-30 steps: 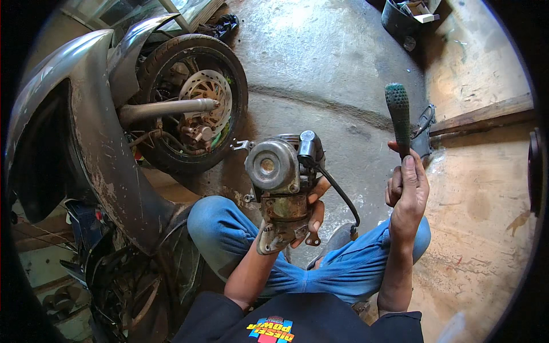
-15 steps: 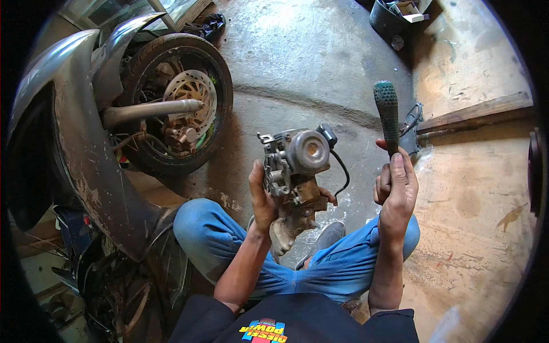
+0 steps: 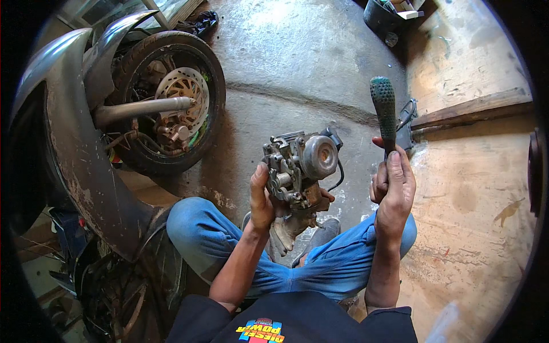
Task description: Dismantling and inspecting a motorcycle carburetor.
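Two loads, held well apart

Your carburetor (image 3: 294,171) stood at the centre of the frame, its long axis running roughly top to bottom, its round cap (image 3: 320,156) toward the right. Your left hand (image 3: 263,212) carried it, spread wide around the body, thumb along the left flank and fingertips showing past the right side. Grey floor (image 3: 360,163) showed between it and your right hand (image 3: 394,194), right of centre, which was wrapped narrowly round the lower part of a green-handled tool (image 3: 382,106). That dimpled handle pointed toward the frame's top; the tool's other end was hidden.
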The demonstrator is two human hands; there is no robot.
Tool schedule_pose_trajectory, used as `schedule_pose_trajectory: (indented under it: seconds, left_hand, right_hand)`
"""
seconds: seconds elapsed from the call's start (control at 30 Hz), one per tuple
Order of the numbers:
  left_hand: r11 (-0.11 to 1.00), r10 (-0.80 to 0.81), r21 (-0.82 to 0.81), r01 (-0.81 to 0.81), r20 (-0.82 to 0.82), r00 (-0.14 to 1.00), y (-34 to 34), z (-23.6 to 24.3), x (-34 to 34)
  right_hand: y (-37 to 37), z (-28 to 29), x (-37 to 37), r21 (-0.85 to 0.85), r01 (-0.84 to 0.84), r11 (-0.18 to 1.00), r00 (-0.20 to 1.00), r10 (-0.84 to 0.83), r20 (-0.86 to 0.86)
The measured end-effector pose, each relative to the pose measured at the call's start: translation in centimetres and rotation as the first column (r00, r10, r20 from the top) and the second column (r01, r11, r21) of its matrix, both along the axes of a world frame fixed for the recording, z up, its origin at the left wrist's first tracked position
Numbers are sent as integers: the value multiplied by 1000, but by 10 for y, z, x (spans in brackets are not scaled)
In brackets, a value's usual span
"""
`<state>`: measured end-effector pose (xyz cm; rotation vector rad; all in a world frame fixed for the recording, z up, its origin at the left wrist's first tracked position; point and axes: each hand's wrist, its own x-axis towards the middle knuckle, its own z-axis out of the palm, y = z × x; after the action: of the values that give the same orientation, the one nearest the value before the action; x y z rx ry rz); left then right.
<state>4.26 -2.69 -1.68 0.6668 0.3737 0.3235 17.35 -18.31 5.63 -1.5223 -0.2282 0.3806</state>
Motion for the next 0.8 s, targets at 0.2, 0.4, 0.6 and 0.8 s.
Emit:
schedule_pose_trajectory:
  seconds: [0.2, 0.4, 0.6, 0.8]
  left_hand:
    - [1000, 1, 10, -1, -11, 1000, -1, 0, 0]
    - [970, -97, -202, 135, 188, 977, -3, -16, -4]
    - [910, -137, -342, 232, 280, 950, -1, -31, -14]
    - [899, -62, -434, 53, -7, 998, -11, -31, -20]
  right_hand:
    - [-1, 0, -1, -9, -7, 1000, 1000, 7, 15]
    - [-1, 0, -1, -1, -1, 1000, 1000, 1, 8]
    - [-1, -1, 0, -1, -3, 1000, 1000, 3, -1]
    - [-1, -2, 0, -21, -26, 999, 999, 26, 18]
